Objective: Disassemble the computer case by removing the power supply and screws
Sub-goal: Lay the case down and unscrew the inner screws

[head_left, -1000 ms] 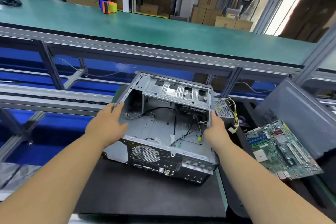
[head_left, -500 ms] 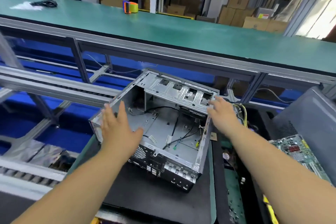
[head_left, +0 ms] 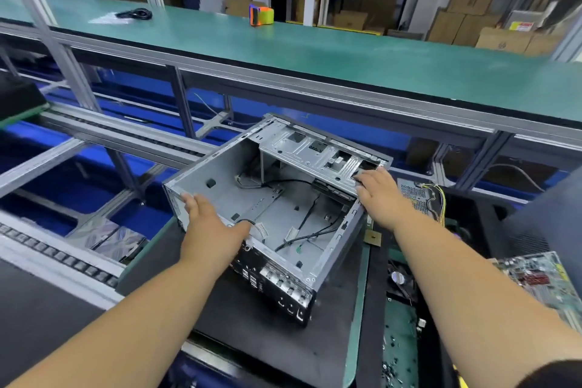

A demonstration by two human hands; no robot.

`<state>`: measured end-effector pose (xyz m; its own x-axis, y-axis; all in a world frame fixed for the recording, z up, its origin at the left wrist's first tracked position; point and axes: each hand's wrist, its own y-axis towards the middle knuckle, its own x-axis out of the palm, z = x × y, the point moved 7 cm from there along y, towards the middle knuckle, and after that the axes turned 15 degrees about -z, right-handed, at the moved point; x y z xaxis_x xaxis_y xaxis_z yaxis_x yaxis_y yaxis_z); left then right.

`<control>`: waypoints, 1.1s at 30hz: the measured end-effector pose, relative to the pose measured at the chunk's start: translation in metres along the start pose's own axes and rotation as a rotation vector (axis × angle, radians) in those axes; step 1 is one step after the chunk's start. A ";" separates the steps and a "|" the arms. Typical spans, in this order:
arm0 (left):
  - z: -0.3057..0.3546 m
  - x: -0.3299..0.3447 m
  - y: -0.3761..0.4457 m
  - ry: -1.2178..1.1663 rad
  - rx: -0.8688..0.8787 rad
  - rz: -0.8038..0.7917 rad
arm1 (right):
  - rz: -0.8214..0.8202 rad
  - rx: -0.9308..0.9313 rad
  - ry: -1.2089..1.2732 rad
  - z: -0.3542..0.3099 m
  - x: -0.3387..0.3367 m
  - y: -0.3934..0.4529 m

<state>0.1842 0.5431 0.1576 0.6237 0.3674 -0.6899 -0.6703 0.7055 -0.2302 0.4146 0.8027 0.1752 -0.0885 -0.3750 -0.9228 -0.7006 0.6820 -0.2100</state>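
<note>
The left hand [head_left: 211, 224] covers part of the computer case [head_left: 277, 214] near rim, and its fingertips' hold there cannot be told; beyond the right hand [head_left: 379, 195], the circuit board [head_left: 535, 277] is cut by the right edge; screws near that forearm are too small to tell.

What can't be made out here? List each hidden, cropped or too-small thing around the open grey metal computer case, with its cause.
- Head view: the left hand covers the near-left rim of the open grey metal computer case; contact hidden.
- Right hand fingertips vanish into the silver drive cage.
- Green circuit board: cropped by the right edge.
- Loose screws on the green mat: too small.
- Grey perforated power supply: partly behind the right forearm.
</note>
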 end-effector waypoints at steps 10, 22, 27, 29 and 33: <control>-0.013 -0.027 0.041 0.029 0.122 -0.080 | 0.093 0.130 -0.093 -0.017 0.017 -0.029; -0.024 -0.057 0.102 0.089 0.260 -0.288 | 0.158 0.407 -0.085 -0.058 0.044 -0.068; -0.029 -0.075 0.130 0.057 0.272 -0.366 | 0.155 0.441 -0.173 -0.086 0.061 -0.071; -0.028 -0.081 0.138 0.024 0.279 -0.416 | 0.138 0.432 -0.222 -0.093 0.066 -0.073; -0.012 -0.088 0.131 0.095 0.292 -0.359 | 0.079 0.402 -0.148 -0.081 0.043 -0.071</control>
<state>0.0370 0.5958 0.1799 0.7468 0.0213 -0.6647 -0.2691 0.9237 -0.2727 0.4033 0.6876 0.1763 -0.0078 -0.2375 -0.9714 -0.3617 0.9063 -0.2187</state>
